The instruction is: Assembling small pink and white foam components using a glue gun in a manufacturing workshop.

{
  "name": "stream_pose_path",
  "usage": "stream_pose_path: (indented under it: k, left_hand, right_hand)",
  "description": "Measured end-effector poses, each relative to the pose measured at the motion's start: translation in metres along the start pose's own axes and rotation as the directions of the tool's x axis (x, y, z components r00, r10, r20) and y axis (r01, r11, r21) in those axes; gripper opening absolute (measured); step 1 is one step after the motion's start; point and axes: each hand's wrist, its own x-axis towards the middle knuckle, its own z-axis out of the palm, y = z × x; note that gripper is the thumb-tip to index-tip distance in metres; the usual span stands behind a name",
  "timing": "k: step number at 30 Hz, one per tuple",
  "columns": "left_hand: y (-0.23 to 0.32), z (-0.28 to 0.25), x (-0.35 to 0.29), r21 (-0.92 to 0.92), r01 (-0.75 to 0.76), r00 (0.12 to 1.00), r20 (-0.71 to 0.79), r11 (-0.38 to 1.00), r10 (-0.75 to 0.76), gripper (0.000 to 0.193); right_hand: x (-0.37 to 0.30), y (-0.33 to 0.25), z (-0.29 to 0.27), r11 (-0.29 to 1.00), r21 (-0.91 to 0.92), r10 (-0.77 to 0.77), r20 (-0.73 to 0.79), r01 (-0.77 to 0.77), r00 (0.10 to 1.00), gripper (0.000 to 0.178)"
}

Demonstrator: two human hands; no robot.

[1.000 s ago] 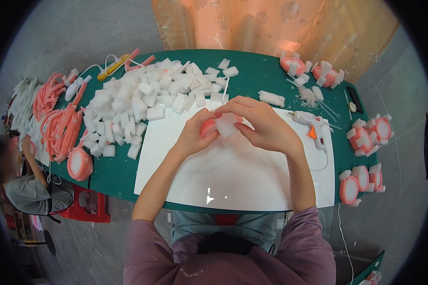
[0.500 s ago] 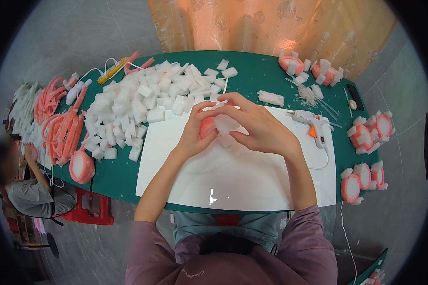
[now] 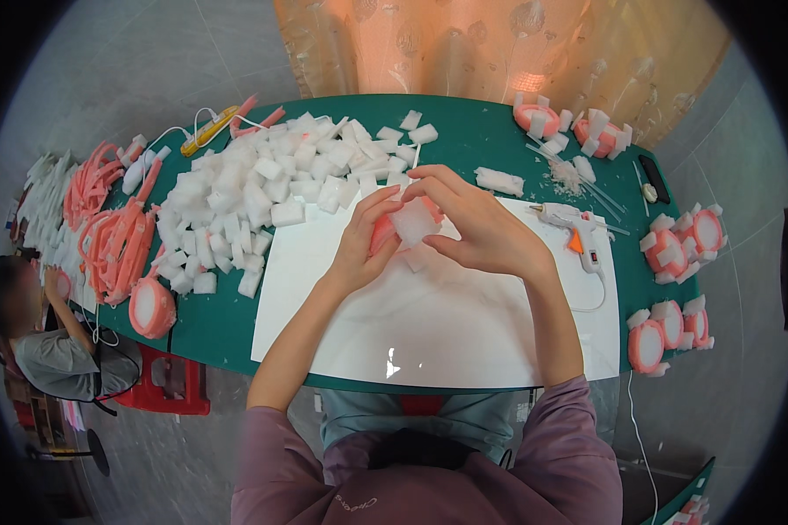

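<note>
Above the white board [image 3: 429, 324], my left hand [image 3: 364, 238] curls around a pink foam ring [image 3: 382, 231], much of which is hidden by fingers and foam. A white foam block [image 3: 414, 223] sits against the ring's side toward me. My right hand [image 3: 481, 229] closes on the block and ring from the other side, thumb at the block's lower right corner and fingers over the top. Another pale foam piece [image 3: 414, 259] shows just below the block. Right of my hands lies a white glue gun [image 3: 578, 229] with an orange trigger.
A heap of white foam blocks [image 3: 263, 179] covers the table's left half, beside bundled pink foam strips [image 3: 118, 249]. Pink rings with white blocks [image 3: 665, 254] stand along the right edge. Glue sticks [image 3: 600, 197] and a phone [image 3: 653, 178] lie behind. Another person [image 3: 52, 341] sits far left.
The white block has turned so its broad face shows more squarely between my hands. My right hand's fingers have drawn slightly closer around it. The seated person's head has shifted a little.
</note>
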Motion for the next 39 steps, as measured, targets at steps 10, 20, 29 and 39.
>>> stream_pose_path:
  k: [10,20,29,39]
  left_hand:
    - [-0.003,0.0,0.0,0.084,-0.091,0.996,0.009,0.992,0.091,0.04]
    - [-0.005,-0.001,-0.004,0.039,-0.018,0.999,-0.031,0.999,0.02,0.039]
    - [-0.01,0.002,0.0,-0.007,-0.012,0.999,-0.032,1.0,0.011,0.04]
    - [-0.014,0.001,-0.004,-0.019,-0.015,0.999,-0.039,1.0,0.015,0.042]
  right_hand:
    - [0.001,-0.001,0.0,0.999,0.036,0.028,0.009,-0.028,1.0,0.044]
    - [-0.007,-0.015,-0.017,0.981,-0.063,-0.194,-0.202,0.185,0.96,0.037]
    - [-0.083,-0.091,-0.058,0.929,-0.185,-0.368,-0.38,0.32,0.849,0.053]
    - [-0.104,-0.113,-0.057,0.921,-0.268,-0.36,-0.304,0.283,0.882,0.049]
